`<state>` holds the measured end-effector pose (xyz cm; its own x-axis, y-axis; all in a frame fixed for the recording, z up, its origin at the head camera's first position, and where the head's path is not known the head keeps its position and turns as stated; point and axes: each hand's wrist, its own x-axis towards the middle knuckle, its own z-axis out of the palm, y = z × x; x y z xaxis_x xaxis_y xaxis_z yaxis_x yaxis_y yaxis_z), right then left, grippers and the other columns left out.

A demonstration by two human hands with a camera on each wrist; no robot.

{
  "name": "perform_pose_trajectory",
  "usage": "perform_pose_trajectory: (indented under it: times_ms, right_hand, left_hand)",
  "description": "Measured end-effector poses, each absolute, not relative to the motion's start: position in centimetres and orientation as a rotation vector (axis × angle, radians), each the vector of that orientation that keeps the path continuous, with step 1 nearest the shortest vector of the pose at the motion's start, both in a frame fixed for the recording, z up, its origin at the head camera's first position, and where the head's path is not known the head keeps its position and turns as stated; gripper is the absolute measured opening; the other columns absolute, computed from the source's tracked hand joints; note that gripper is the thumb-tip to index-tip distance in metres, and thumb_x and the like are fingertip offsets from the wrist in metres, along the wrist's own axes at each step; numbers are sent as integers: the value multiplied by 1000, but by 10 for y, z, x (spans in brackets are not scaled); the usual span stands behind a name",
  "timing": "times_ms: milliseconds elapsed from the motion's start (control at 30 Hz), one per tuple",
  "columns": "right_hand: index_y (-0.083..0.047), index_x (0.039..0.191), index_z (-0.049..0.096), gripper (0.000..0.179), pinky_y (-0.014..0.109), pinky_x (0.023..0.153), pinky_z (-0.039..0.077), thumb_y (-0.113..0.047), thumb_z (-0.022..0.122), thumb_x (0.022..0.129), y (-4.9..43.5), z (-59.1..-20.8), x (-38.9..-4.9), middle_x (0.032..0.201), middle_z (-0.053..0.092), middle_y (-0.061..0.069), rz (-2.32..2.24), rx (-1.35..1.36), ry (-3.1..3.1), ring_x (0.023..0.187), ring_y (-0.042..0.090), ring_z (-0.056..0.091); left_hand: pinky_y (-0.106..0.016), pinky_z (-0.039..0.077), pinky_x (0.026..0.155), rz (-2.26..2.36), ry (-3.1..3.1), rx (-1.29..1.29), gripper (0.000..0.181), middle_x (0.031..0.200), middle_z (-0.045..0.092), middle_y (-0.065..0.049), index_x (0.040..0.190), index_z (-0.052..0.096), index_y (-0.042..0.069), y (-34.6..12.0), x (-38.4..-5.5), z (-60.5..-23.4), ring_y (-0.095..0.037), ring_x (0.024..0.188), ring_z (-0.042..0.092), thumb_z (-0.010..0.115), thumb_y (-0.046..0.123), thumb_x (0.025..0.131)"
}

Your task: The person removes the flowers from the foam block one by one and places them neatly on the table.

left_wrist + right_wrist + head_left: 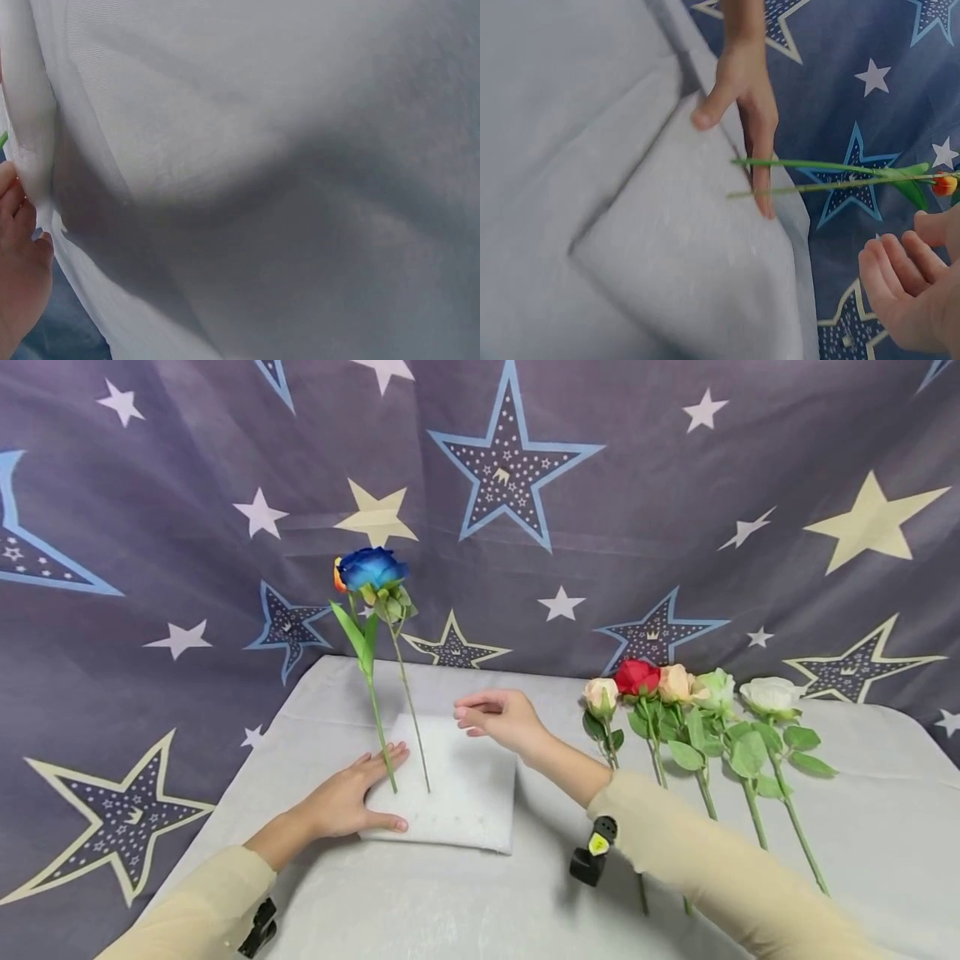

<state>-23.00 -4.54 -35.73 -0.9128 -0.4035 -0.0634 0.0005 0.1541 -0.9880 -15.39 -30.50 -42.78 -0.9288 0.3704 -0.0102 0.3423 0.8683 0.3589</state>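
A white foam block (472,777) lies on the table, with two artificial flowers standing upright in its left part. One is a blue rose (372,568) on a thin stem; the other is an orange-red flower (340,575), mostly behind it, with long green leaves (358,639). My left hand (341,797) rests on the block's left edge, thumb and fingers spread to either side of the stems' bases. To the right of the stems my right hand (504,720) hovers above the block, fingers loosely bent and holding nothing. In the right wrist view, the right hand's palm (911,289) shows bare.
On the right of the table lie several artificial roses: pale pink (601,697), red (637,677), peach (677,683), light green (716,691) and white (772,696). A star-patterned curtain (480,585) hangs behind the grey-white tablecloth (420,910). Small marks dot the block's front.
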Motion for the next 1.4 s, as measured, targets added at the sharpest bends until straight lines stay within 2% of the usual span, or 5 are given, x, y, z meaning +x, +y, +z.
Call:
perform_pose_trajectory:
  times_ms: [200,367,533,1200,1400]
  right_hand:
    - [2,119,65,30,29,87,60,-6,64,90,-70,-356,-228,118,69,19,-1854,-435,2041,98,21,71]
    - [-3,138,50,47,28,102,52,-4,60,92,-84,-355,-227,138,57,16,-1770,-654,1996,124,28,58]
    - [-6,146,38,56,30,109,47,-8,58,94,-93,-351,-227,145,49,17,-1771,-726,1899,133,29,50]
    - [2,123,61,31,24,92,57,-8,61,93,-85,-352,-208,120,68,20,-1862,-833,1928,104,22,69]
    - [5,113,65,25,22,86,58,-8,63,92,-76,-352,-197,113,70,22,-1861,-880,1991,92,7,69]
  left_hand:
    - [-54,27,120,555,2962,570,104,157,32,-9,150,34,10,-305,-153,-429,-34,145,31,73,63,70]
    - [-55,27,119,559,2965,568,104,157,33,-9,150,34,10,-306,-154,-428,-36,144,32,73,64,70]
    - [-55,25,120,562,2970,589,104,157,32,-9,150,34,10,-308,-157,-426,-36,144,31,73,64,70]
    - [-61,31,115,603,2956,545,102,156,33,-16,149,35,11,-306,-154,-426,-48,140,33,74,62,70]
    - [-55,30,117,594,2971,576,100,154,36,-17,148,38,9,-306,-153,-427,-39,141,36,75,60,70]
